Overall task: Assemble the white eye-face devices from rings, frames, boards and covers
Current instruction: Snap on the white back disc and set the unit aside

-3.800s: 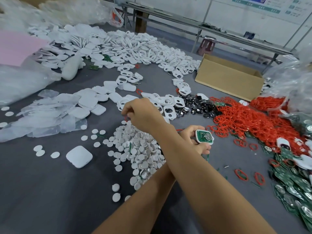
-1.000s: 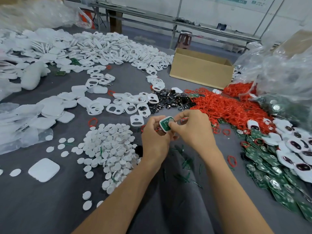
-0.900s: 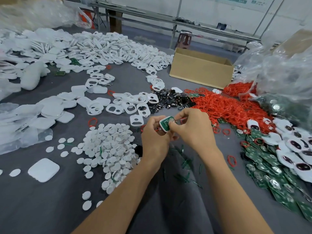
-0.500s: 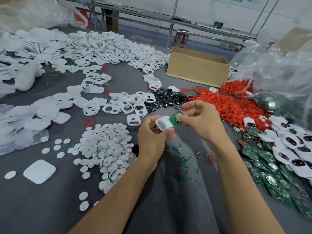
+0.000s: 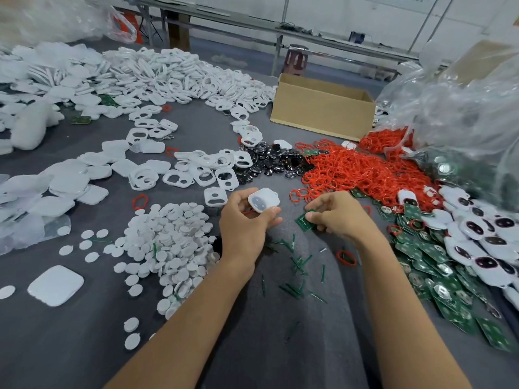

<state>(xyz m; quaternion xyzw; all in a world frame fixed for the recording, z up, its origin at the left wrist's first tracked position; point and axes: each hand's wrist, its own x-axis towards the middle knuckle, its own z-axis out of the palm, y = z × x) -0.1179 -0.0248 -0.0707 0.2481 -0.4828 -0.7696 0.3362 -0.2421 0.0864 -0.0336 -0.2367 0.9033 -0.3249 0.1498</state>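
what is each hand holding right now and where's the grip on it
The left hand holds the white face piece, thumb along its near edge, fingers on its far side. The right hand pinches a green board by its right end.

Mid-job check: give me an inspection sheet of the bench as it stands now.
Surface: grey table, crowded with part piles.
Job's things: white frames heaped far left; red rings and green boards on the right; white discs near centre; finished faces far right.
Clutter: green offcuts scattered between the arms.
Grippers: left hand grips a white device; right hand pinches a single board.
Cables: nothing seen.
Surroundings: cardboard box, clear plastic bags, metal rack behind.
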